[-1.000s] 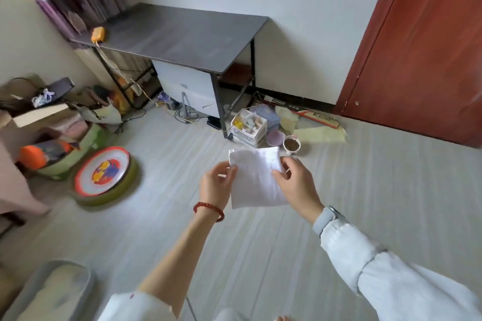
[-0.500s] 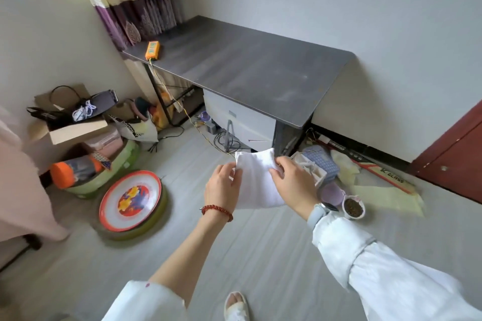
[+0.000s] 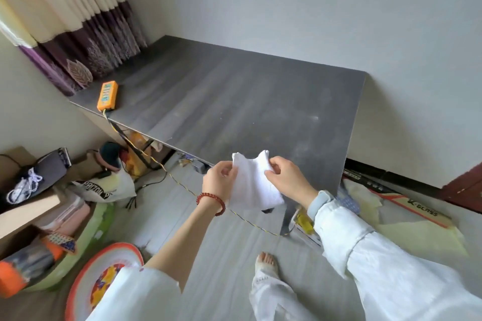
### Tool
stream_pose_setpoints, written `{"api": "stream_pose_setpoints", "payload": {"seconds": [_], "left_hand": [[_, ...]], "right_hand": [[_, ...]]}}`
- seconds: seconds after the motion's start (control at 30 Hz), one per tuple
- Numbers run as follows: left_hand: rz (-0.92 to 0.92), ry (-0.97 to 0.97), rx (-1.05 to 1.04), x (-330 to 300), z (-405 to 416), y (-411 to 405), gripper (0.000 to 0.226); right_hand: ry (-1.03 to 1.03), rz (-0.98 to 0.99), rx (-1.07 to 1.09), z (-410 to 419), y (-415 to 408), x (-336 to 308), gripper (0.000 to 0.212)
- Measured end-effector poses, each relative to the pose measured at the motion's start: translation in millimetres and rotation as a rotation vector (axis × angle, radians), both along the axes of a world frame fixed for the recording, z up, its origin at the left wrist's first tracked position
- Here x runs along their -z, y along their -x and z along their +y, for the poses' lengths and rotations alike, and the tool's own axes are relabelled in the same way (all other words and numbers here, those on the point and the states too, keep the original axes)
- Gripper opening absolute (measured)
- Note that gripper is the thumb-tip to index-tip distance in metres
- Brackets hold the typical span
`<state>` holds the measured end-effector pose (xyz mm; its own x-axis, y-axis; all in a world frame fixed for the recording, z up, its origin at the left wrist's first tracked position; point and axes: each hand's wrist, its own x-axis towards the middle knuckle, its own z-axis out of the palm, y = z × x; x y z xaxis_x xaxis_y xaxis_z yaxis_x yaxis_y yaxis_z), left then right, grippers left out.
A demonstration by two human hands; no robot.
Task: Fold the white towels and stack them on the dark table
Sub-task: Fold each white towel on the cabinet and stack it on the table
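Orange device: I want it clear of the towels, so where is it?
The orange device lies on the dark table's far left corner by the curtain.

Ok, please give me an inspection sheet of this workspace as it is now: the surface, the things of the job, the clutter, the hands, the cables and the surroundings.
Surface: dark grey wood-grain table, pale dusty smudges; no towels on it.
Job's things: one white cloth towel, held in the air at the table's near edge, hanging down.
Clutter: orange rectangular device on the table's left end; boxes, bags and a round colourful tray on the floor.
Hands: left hand and right hand each pinch a top corner.
Cables: yellow-black cord runs from the device down to the floor.
Surroundings: cream-purple curtain, grey wall.
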<state>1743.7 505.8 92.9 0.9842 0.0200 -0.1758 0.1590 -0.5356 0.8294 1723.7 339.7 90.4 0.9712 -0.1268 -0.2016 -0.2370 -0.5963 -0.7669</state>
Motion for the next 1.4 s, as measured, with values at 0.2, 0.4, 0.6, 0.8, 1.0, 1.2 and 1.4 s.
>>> {"api": "stream_pose_setpoints", "payload": {"seconds": [0.2, 0.4, 0.6, 0.8, 1.0, 1.2, 1.4], "left_hand": [[0.158, 0.144, 0.105, -13, -31, -142, 0.018], [0.204, 0.164, 0.210, 1, -67, -270, 0.014], [0.281, 0.190, 0.317, 29, -118, -406, 0.019], [0.256, 0.198, 0.413, 67, -188, -531, 0.024], [0.158, 0.169, 0.409, 95, -245, -615, 0.027], [-0.103, -0.197, 0.559, 134, -258, -644, 0.040], [-0.465, -0.730, 0.895, 151, -243, -617, 0.051]], "right_hand": [[-0.145, 0.068, 0.069, -34, -129, -16, 0.014], [-0.158, 0.105, 0.228, -73, -230, 0, 0.014], [-0.128, 0.099, 0.494, -112, -334, 26, 0.012], [-0.092, 0.082, 0.653, -159, -448, 57, 0.015], [-0.031, 0.018, 0.691, -206, -529, 88, 0.014], [0.223, 0.166, 0.642, -225, -559, 117, 0.043], [0.819, 0.150, 0.122, -205, -536, 138, 0.055]]}}
